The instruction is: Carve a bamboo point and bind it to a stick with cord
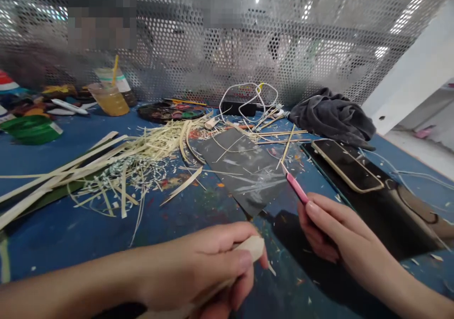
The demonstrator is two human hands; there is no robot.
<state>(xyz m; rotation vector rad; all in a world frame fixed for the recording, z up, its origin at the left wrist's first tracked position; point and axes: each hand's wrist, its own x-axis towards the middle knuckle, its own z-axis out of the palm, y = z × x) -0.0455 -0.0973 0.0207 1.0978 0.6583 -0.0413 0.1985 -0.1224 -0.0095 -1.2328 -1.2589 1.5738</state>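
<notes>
Curling left hand around strip

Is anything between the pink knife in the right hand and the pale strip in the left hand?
Nothing visible does: between the knife and the strip there is only table surface with a few small chips.

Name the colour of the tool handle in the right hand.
Pink: the tool handle, seen in the head view.

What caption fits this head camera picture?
Left hand holds a pale strip, right hand a pink-handled tool, above a blue table.
</notes>
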